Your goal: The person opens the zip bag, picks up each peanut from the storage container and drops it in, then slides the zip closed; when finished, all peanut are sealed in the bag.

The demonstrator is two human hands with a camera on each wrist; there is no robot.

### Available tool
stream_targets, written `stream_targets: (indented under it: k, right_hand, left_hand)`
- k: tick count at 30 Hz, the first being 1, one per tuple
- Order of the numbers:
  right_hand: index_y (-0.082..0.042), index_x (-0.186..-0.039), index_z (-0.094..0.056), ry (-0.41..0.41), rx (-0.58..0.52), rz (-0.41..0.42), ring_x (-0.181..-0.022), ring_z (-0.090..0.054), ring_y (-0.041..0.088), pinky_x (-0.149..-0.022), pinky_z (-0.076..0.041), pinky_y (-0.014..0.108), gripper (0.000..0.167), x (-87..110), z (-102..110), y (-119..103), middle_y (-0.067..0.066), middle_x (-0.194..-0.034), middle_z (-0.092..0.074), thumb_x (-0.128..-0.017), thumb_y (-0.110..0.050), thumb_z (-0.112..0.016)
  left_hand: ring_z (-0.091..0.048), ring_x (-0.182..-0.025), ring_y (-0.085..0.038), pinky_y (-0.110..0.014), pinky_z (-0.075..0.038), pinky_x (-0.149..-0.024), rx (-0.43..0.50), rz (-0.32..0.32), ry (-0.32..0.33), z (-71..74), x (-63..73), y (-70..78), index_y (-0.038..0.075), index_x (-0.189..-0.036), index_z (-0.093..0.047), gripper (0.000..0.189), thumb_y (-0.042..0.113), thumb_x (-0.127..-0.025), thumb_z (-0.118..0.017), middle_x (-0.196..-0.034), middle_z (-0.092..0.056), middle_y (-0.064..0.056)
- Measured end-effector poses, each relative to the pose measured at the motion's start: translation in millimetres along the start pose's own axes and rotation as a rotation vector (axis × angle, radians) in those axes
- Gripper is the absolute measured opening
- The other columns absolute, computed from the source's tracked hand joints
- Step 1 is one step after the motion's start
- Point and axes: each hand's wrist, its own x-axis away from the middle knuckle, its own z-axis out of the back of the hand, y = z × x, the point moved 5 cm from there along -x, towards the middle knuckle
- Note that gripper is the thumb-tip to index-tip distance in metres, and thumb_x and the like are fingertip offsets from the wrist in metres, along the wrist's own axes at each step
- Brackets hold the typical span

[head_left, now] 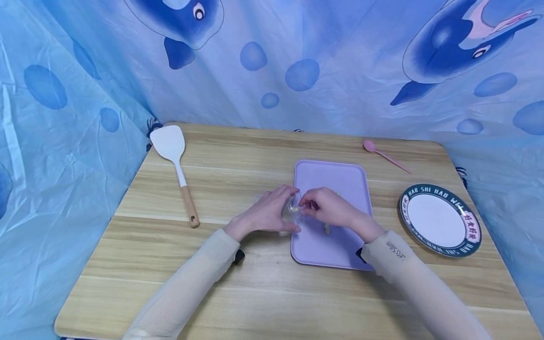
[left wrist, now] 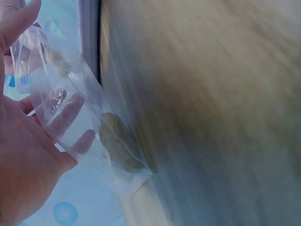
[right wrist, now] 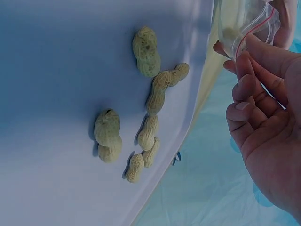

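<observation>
A clear zip bag point(head_left: 291, 213) with a red seal line is held between both hands at the left edge of the lilac tray point(head_left: 329, 175). My left hand point(head_left: 268, 211) holds the bag from its left side, with some fingers seen through the plastic. My right hand point(head_left: 333, 208) pinches the bag near its seal between thumb and forefinger. Inside the bag, a peanut point(left wrist: 117, 141) lies at the bottom corner, and another pale piece sits higher up. Several unshelled peanuts point(right wrist: 107, 135) lie on the tray below the right hand, seen best in the right wrist view.
A white spatula point(head_left: 171, 146) with a wooden handle lies at the left of the wooden table point(head_left: 238, 160). Behind the tray on the right is a pink spoon point(head_left: 369, 146). A green-rimmed white plate point(head_left: 437, 220) stands right of the tray. Blue printed curtains point(head_left: 272, 61) surround the table.
</observation>
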Motion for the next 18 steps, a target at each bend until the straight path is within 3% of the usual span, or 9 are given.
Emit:
stream_targets:
  k: [18]
  right_hand:
    - [-0.004, -0.100, -0.074, 0.029, -0.015, -0.018, -0.068, -0.055, 0.008, -0.062, -0.048, 0.027, 0.015, 4.0, 9, 5, -0.008, -0.078, -0.063, -0.086, -0.009, -0.078]
  left_hand:
    - [-0.046, -0.130, -0.017, -0.047, -0.034, -0.108, -0.006, 0.019, 0.009, 3.8, 2.7, 0.3, 0.010, -0.150, -0.038, 0.101, 0.054, -0.072, -0.084, -0.145, -0.047, -0.003]
